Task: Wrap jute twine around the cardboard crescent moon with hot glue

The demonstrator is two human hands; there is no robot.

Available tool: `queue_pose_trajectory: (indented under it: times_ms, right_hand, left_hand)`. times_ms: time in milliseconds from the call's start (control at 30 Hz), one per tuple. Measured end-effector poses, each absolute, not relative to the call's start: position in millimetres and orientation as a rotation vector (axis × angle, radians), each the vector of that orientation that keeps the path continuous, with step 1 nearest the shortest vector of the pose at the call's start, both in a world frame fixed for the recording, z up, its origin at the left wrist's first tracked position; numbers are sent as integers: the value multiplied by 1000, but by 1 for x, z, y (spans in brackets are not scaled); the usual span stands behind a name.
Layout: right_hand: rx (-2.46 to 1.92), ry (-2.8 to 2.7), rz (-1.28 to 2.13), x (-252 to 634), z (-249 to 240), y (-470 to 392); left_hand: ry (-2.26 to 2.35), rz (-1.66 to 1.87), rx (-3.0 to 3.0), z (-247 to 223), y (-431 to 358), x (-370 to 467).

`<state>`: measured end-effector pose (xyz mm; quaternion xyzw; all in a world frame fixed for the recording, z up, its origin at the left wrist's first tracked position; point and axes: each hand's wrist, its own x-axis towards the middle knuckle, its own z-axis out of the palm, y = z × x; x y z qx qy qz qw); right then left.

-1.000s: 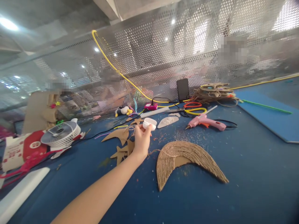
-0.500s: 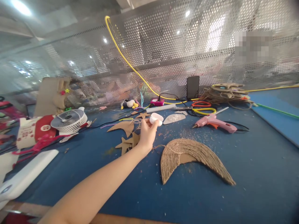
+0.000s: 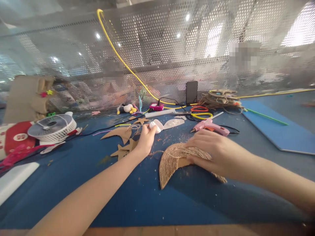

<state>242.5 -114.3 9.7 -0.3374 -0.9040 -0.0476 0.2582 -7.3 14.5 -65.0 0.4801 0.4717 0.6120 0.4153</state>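
Between the thumb and fingers of my left hand [image 3: 145, 140] is a small white case [image 3: 157, 126] with its lid raised. My right hand [image 3: 214, 152] lies over the right part of a crescent wrapped in brown twine [image 3: 172, 160], fingers across its top and thumb on the bare cardboard at its inner edge. A loose strand of twine runs from the crescent toward my left wrist. Beside my left hand are cardboard stars [image 3: 121, 150] and a plain cardboard crescent [image 3: 120, 132]. Just behind my right hand is a pink glue gun [image 3: 211, 126].
Scissors with yellow and red handles [image 3: 201, 115], a phone [image 3: 191, 92] and a twine bundle [image 3: 221, 100] stand at the back by a perforated metal screen [image 3: 157, 49]. A white fan [image 3: 52, 127] is at left, a blue board [image 3: 278, 126] at right.
My right hand has come in from the right and now grips the twine crescent. The view has turned rightward, and the white case in my left hand has tilted.
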Motion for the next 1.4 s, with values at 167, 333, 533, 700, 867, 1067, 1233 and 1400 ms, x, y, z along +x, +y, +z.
queue_pose_trajectory:
  times_ms: [167, 333, 533, 700, 867, 1067, 1233, 1400]
  right_hand:
    - [-855, -2433, -51, 231, -16, -94]
    - [-816, -2308, -88, 242, -22, -92]
    - [-798, -2235, -145, 245, -23, -91]
    - [-787, -2236, -186, 245, -24, -92]
    - [-831, -2215, -195, 248, -25, -91]
    - [-946, -2199, -189, 248, -25, -92]
    - [-988, -2166, -212, 250, -25, -89]
    - [-1015, -2135, -213, 256, -23, -83]
  left_hand:
    - [1188, 1558, 1179, -66, 16, -7]
    - [1145, 1537, 1151, -63, 18, -6]
    - [1102, 1515, 1146, -58, 17, -7]
    - [1134, 1496, 1187, -57, 16, -6]
    - [1253, 1539, 1276, -63, 16, -10]
    - [1420, 1533, 1483, -71, 18, -21]
    - [1486, 1478, 1714, -58, 7, -18]
    - [1323, 1448, 2290, -33, -26, -5]
